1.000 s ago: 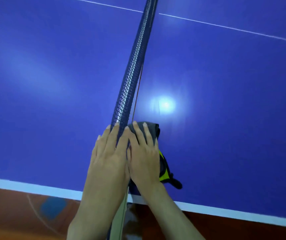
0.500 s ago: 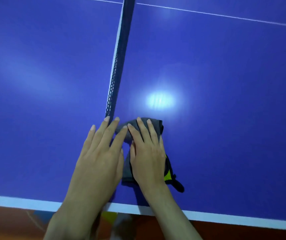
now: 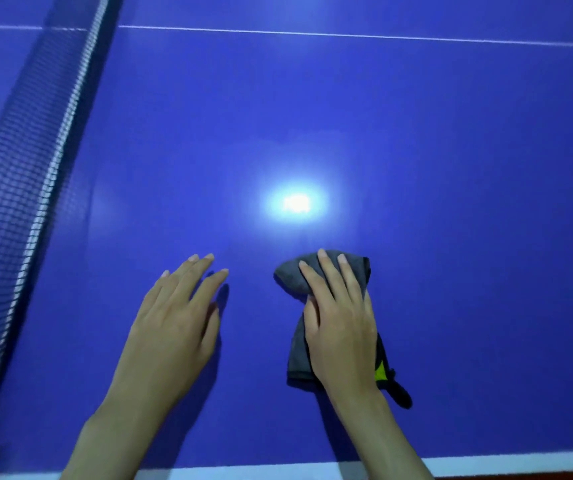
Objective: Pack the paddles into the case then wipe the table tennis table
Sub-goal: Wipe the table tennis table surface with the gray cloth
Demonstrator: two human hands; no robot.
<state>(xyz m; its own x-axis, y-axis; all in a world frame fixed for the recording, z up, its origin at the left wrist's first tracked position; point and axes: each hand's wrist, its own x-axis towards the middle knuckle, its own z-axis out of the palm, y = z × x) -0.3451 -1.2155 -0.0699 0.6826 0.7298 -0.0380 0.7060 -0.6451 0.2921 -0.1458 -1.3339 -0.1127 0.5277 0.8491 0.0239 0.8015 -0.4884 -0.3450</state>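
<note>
A grey cloth (image 3: 292,277) with a black and yellow end lies on the blue table tennis table (image 3: 434,150), near the front edge. My right hand (image 3: 340,323) presses flat on the cloth with straight fingers. My left hand (image 3: 177,320) rests flat on the bare table, a short way left of the cloth, fingers straight and holding nothing. No paddles or case are in view.
The dark net (image 3: 18,202) runs along the left side, from the front left corner toward the back. A white line (image 3: 347,35) crosses the far table. The white front edge (image 3: 243,471) lies just below my wrists. A lamp glare (image 3: 295,202) shines beyond the cloth.
Both hands and the cloth have moved right, away from the net. My hands, side by side before, are now apart, and the net has shifted to the left of the view.
</note>
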